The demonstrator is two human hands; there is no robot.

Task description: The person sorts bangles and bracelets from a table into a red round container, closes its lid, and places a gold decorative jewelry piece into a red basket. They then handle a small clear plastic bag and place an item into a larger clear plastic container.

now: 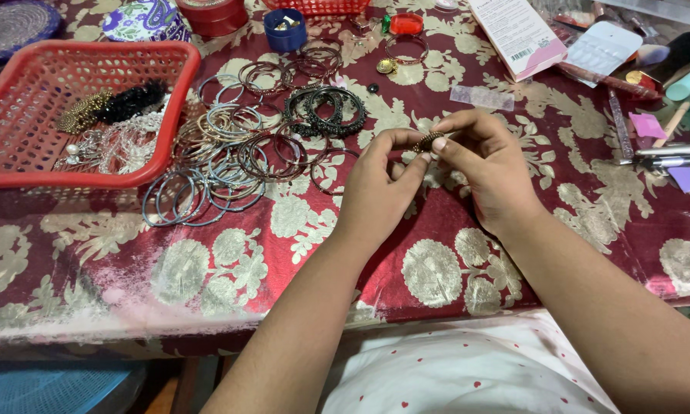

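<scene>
My left hand and my right hand meet above the red and gold floral tablecloth. Between their fingertips they pinch a small dark, gold-beaded bangle, seen edge-on. Both hands grip it from opposite sides. To the left of my hands lies a spread of several loose metal bangles, silver, copper and dark ones, overlapping on the cloth.
A red plastic basket with jewellery stands at the left. A blue pot, a red tin, a white and pink box, and cosmetics and brushes lie at the back and right.
</scene>
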